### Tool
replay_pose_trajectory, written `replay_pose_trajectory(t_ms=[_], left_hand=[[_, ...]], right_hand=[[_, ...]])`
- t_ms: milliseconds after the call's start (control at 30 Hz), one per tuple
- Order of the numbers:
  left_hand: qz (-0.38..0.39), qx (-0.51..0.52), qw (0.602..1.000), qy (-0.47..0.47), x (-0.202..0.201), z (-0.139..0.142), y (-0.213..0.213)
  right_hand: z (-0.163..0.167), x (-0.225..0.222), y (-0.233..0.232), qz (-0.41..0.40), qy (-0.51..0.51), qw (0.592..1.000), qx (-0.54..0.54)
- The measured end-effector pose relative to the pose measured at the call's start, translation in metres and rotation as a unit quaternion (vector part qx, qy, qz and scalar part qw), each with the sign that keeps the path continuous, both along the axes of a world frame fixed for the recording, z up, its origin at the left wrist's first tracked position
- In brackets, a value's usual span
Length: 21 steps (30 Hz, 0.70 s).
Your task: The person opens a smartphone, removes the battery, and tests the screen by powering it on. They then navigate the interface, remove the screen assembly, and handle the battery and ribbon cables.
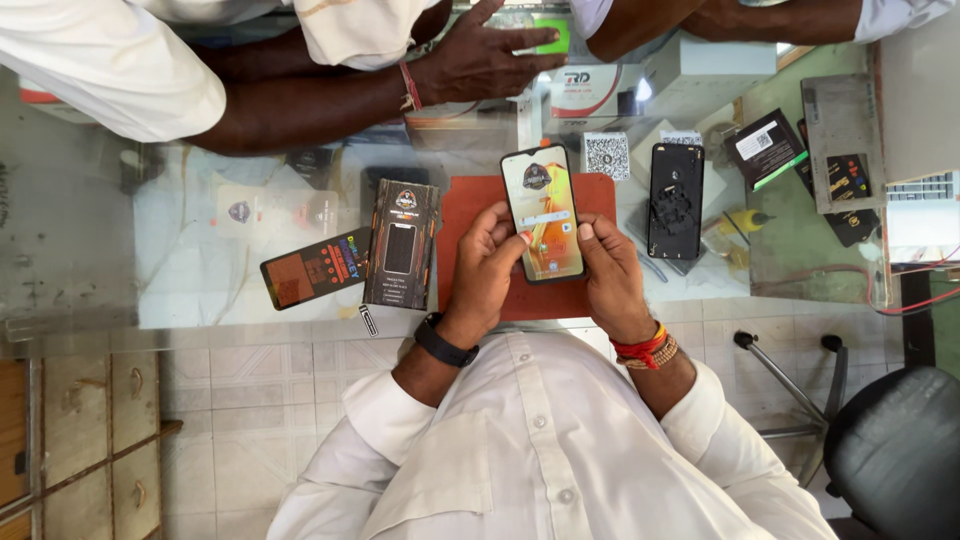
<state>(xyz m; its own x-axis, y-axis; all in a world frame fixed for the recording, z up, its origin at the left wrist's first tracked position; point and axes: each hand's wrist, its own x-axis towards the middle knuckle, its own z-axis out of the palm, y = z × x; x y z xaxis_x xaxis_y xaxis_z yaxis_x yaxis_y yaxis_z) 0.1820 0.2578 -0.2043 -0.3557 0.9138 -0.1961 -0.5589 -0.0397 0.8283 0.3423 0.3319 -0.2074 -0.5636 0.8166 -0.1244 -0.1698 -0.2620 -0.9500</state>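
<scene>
Orange-lit, the smartphone (543, 212) sits upright between both hands, left hand (487, 268) and right hand (608, 272) grasping its edges, thumbs on the screen. It hovers above the red mat (470, 205) on the glass tabletop (200, 270), steadied for viewing.

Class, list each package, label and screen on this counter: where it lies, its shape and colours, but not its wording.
Phone: lit orange-yellow screen, held in left hand and right hand over the red mat.
Dark package: upright rectangle, left of mat.
Black-orange package: tilted, further left.
Square code label: black-white, behind phone.
White box: red-trimmed, far side.
</scene>
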Motion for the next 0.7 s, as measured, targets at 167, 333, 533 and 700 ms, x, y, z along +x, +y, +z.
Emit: replay_pose_trajectory(t_ms=[167,333,533,700], left_hand=[[-0.001,0.018,1.0,0.021,0.002,0.002,-0.001],[-0.007,0.003,1.0,-0.016,0.005,-0.005,0.003],[-0.076,0.115,0.962,-0.237,0.001,-0.019,0.001],[-0.205,0.187,0.909,-0.311,-0.01,-0.015,-0.005]], right_hand=[[0.008,-0.004,-0.005,-0.004,-0.043,0.998,0.039],[0.034,-0.014,-0.016,-0.016,-0.273,0.932,0.237],[0.07,-0.021,-0.028,-0.004,-0.255,0.828,0.499],[0.08,-0.006,-0.019,-0.079,-0.21,0.849,0.478]])
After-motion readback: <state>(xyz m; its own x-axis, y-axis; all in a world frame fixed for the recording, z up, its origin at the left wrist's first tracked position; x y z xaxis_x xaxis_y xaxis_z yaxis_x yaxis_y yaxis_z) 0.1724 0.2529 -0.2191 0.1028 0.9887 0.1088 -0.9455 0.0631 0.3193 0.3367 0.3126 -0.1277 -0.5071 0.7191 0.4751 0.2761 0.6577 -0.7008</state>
